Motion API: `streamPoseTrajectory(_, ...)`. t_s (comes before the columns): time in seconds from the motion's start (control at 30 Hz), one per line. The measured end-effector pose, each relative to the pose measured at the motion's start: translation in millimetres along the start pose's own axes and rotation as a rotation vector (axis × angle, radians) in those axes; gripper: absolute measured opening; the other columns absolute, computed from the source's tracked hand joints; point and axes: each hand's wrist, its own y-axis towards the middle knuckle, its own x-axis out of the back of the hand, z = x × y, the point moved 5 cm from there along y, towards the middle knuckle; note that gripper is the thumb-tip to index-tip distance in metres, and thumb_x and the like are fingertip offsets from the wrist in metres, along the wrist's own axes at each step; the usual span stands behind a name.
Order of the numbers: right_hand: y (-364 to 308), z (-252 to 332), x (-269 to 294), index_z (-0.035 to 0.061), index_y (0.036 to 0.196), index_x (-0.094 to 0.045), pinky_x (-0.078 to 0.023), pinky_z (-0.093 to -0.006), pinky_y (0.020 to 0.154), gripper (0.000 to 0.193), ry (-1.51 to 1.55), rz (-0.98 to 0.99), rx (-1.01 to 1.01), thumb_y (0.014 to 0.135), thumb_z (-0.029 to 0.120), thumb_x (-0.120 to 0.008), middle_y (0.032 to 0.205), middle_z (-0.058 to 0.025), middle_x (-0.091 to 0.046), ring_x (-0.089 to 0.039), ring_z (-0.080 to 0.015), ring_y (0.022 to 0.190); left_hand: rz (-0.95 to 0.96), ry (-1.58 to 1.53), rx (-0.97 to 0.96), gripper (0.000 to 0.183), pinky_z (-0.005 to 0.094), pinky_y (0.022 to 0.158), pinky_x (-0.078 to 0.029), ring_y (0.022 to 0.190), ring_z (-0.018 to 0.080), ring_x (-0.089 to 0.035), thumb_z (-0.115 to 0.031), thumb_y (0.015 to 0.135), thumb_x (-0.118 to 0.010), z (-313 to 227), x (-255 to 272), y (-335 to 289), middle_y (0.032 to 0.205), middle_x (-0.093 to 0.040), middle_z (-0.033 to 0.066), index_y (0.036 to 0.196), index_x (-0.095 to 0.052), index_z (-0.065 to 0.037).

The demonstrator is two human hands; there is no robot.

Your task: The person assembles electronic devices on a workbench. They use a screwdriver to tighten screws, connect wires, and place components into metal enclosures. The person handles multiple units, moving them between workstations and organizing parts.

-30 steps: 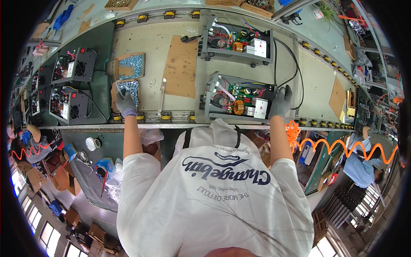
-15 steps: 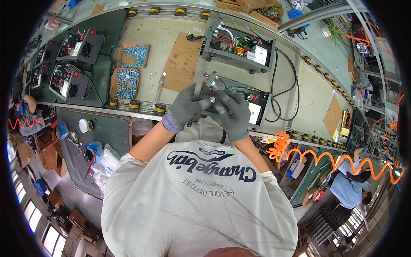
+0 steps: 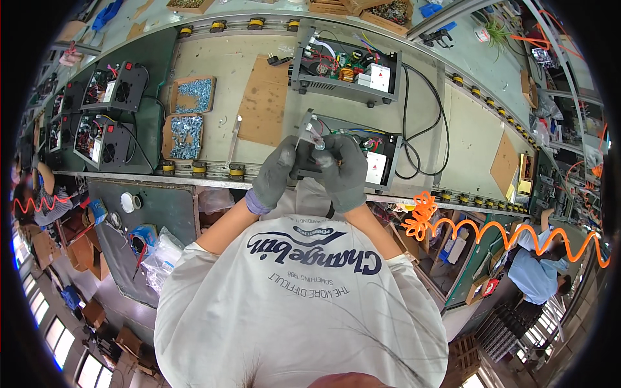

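Both of my hands wear grey gloves and meet over the near edge of the line. My left hand point(image 3: 274, 176) is closed round a flat metal bracket point(image 3: 310, 131), whose upper end sticks out past the fingers. Pinched at the bracket's side by my right hand point(image 3: 346, 171) is a small shiny bolt point(image 3: 319, 145); the fingers partly hide it. Just beyond the hands sits an open grey metal case point(image 3: 392, 145) with wires and a white labelled block inside. A second such case point(image 3: 346, 68), with a circuit board and copper coil, stands farther back.
Two cardboard trays of small metal fasteners point(image 3: 202, 136) lie to the left. A metal strip point(image 3: 234, 141) rests near a cardboard sheet point(image 3: 264, 97). Black cable point(image 3: 445, 113) loops at the right. Several finished-looking units point(image 3: 107, 139) stand far left; an orange coiled hose point(image 3: 479, 233) hangs right.
The bracket has turned in my left hand, its flat face now showing more. My right fingers stay at the bolt beside it. The whole view has shifted slightly.
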Motion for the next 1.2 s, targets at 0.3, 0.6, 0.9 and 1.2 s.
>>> streamPoseTrajectory(0.3,-24,-18,-15,0.0009,0.095,-0.065,-0.049,-0.0318,0.064,0.034,0.284,-0.194,-0.214,0.093,0.035,-0.069,0.08,-0.0086,-0.064,-0.059,-0.0171,0.067,-0.011,-0.011,0.021,0.068,0.024,0.068,-0.043,0.078,0.0091,-0.049,-0.056,0.104,-0.036,19,-14,-7,0.093,-0.056,0.0014,0.144,-0.042,-0.001)
streamPoseTrajectory(0.6,-15,-34,-20,-0.001,0.116,-0.055,-0.048,-0.0273,0.064,0.05,0.561,-0.064,-0.362,0.1,0.046,-0.055,0.091,-0.0037,-0.063,-0.057,-0.0117,0.074,0.057,0.234,0.096,0.036,0.0334,0.081,-0.05,0.089,0.0173,-0.058,-0.034,0.104,-0.052,50,-17,-6,0.098,-0.062,0.0099,0.112,-0.058,0.0)
streamPoseTrajectory(0.9,-10,-92,-26,0.0135,0.114,-0.066,-0.052,-0.043,0.084,0.026,-0.366,0.647,-0.392,0.09,0.023,-0.063,0.107,-0.0151,-0.071,-0.068,-0.0344,0.098,-0.17,0.981,0.202,0.125,0.043,0.101,-0.049,0.123,0.0363,-0.049,-0.042,0.061,-0.09,114,23,-19,0.141,-0.038,0.0214,0.155,-0.015,-0.006)
streamPoseTrajectory(1.2,-10,-118,-73,0.0171,0.112,-0.072,-0.054,-0.0436,0.089,0.028,-0.573,0.818,-0.505,0.087,0.025,-0.063,0.11,-0.0127,-0.071,-0.068,-0.0322,0.104,-0.111,0.89,0.194,0.128,0.0439,0.108,-0.043,0.131,0.0391,-0.04,-0.035,0.061,-0.09,135,23,-10,0.142,-0.034,0.0245,0.155,-0.009,-0.004)
